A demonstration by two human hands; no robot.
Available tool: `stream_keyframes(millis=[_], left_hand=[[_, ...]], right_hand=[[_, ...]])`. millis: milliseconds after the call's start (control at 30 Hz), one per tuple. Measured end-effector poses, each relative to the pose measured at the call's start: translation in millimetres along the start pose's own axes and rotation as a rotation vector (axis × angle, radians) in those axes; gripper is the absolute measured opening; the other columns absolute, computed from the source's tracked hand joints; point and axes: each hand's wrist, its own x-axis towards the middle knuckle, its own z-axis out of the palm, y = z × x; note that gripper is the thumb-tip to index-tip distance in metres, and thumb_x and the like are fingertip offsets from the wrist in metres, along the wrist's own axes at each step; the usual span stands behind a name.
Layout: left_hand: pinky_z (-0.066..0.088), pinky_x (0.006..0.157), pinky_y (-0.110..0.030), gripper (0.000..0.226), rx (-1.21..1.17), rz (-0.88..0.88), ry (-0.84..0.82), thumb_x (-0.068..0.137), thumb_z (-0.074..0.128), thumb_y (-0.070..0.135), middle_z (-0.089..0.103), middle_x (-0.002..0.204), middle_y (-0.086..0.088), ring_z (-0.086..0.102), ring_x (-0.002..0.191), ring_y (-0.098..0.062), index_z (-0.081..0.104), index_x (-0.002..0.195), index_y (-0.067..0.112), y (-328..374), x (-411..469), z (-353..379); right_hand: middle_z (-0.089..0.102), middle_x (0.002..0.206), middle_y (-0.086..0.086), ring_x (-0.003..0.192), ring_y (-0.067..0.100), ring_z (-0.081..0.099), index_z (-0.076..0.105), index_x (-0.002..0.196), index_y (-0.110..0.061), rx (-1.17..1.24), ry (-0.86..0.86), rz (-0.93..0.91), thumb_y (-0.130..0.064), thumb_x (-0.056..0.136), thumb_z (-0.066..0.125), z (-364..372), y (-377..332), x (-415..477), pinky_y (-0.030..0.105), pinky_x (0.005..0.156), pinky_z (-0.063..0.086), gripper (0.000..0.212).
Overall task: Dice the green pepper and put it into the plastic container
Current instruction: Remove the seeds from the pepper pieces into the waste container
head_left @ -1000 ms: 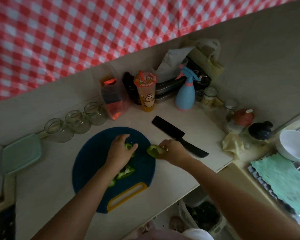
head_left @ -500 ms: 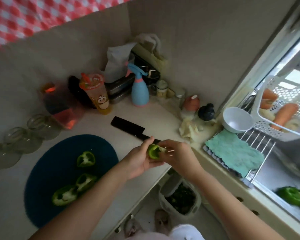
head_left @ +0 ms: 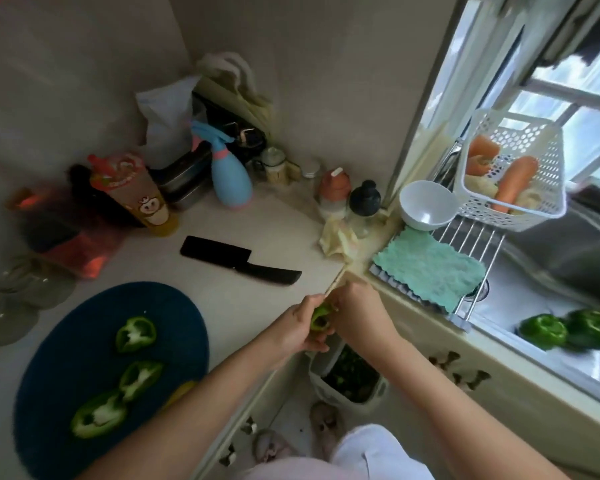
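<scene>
My left hand (head_left: 300, 325) grips a green pepper piece (head_left: 320, 317) past the counter's front edge, above a white bin (head_left: 347, 379) on the floor. My right hand (head_left: 355, 311) meets it from the right, fingers curled on the same piece. Three cut pepper pieces, one (head_left: 135, 333) above another (head_left: 140, 374) above the third (head_left: 99, 414), lie inside-up on the round dark blue cutting board (head_left: 66, 341). A black knife (head_left: 238, 261) rests on the counter behind my hands. No plastic container can be made out with certainty.
Whole green peppers (head_left: 568, 329) lie in the sink. A teal cloth (head_left: 426, 266), white bowl (head_left: 426, 204) and basket of carrots (head_left: 510, 174) sit on the sink rack. Blue spray bottle (head_left: 229, 174), cartoon cup (head_left: 136, 195), jars (head_left: 28, 289) and bottles line the counter's back.
Both hands carried one pepper piece off the board to beyond the counter edge above the bin. The view swung right, bringing the sink and window in.
</scene>
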Motion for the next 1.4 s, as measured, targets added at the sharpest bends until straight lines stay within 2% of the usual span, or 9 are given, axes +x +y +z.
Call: stream_keyframes(millis=[167,267,533,767,867,967,1033,1200,1400], left_hand=[[0.049,0.064,-0.031,0.041,0.009,-0.05,0.004,0.097,0.031,0.044,0.055,0.075,-0.01,0.051,0.064,-0.015,0.058,0.089,0.014,-10.2,10.4,10.4],[0.048,0.065,-0.031,0.045,0.059,-0.055,-0.022,0.098,0.03,0.044,0.057,0.076,-0.01,0.051,0.065,-0.016,0.058,0.092,0.009,-15.5,16.6,13.5],[0.05,0.066,-0.031,0.047,0.123,-0.061,-0.008,0.097,0.029,0.044,0.057,0.076,-0.009,0.052,0.064,-0.014,0.06,0.092,0.009,-19.7,27.1,18.6],[0.051,0.071,-0.033,0.047,0.06,-0.034,0.007,0.096,0.031,0.043,0.052,0.078,-0.011,0.05,0.066,-0.015,0.06,0.096,0.006,-21.1,35.5,14.2],[0.051,0.072,-0.033,0.04,0.065,-0.018,0.028,0.097,0.031,0.04,0.051,0.075,-0.009,0.051,0.065,-0.016,0.056,0.089,0.01,-22.1,37.1,16.8],[0.051,0.071,-0.031,0.039,0.096,-0.013,0.055,0.097,0.03,0.042,0.049,0.073,-0.007,0.05,0.066,-0.015,0.053,0.084,0.013,-25.7,38.9,21.3],[0.053,0.077,-0.036,0.042,0.131,-0.024,0.069,0.097,0.029,0.045,0.05,0.071,-0.005,0.051,0.068,-0.016,0.054,0.082,0.015,-29.2,39.5,24.1],[0.053,0.083,-0.039,0.045,0.194,-0.068,0.108,0.097,0.029,0.049,0.051,0.072,-0.004,0.051,0.067,-0.015,0.057,0.087,0.014,-34.7,40.5,34.5],[0.054,0.085,-0.043,0.059,0.253,-0.125,0.116,0.094,0.025,0.056,0.052,0.061,-0.001,0.055,0.059,-0.016,0.056,0.071,0.011,-43.0,42.9,37.0]], right_hand=[[0.06,0.068,-0.001,0.049,0.004,0.047,0.072,0.084,-0.01,0.043,-0.066,0.07,-0.007,0.082,0.054,0.6,15.6,4.4,0.016,0.045,0.036,0.018],[0.068,0.07,0.007,0.054,0.014,0.056,0.072,0.081,-0.005,0.158,-0.094,0.118,-0.002,0.079,0.057,-0.8,23.9,3.8,0.031,0.055,0.051,0.015],[0.073,0.071,0.011,0.068,0.022,0.072,0.076,0.078,-0.008,0.29,-0.145,0.18,-0.009,0.081,0.068,-1.2,38.3,8.4,0.036,0.066,0.06,0.008],[0.071,0.069,0.009,0.051,0.007,0.06,0.077,0.081,-0.006,0.403,-0.089,0.206,-0.007,0.083,0.067,0.5,39.4,11.0,0.012,0.049,0.049,0.01],[0.065,0.063,0.006,0.049,0.01,0.05,0.075,0.078,-0.004,0.296,-0.089,0.219,-0.013,0.082,0.067,5.9,36.3,13.6,0.018,0.05,0.041,0.013],[0.071,0.075,0.011,0.062,0.018,0.058,0.074,0.081,-0.001,0.143,-0.12,0.221,-0.021,0.081,0.069,11.1,33.4,14.8,0.031,0.062,0.051,0.02],[0.07,0.071,0.008,0.06,0.015,0.058,0.075,0.08,-0.003,0.12,-0.144,0.231,-0.016,0.079,0.07,11.5,34.7,15.0,0.028,0.061,0.052,0.014],[0.05,0.054,0.0,0.051,0.013,0.047,0.063,0.067,-0.004,0.033,-0.167,0.195,-0.009,0.076,0.068,12.2,30.7,7.3,0.018,0.043,0.032,0.012],[0.051,0.057,0.002,0.056,0.018,0.053,0.062,0.07,-0.003,0.026,-0.168,0.196,-0.005,0.077,0.063,23.1,31.6,4.2,0.02,0.044,0.036,0.008]])
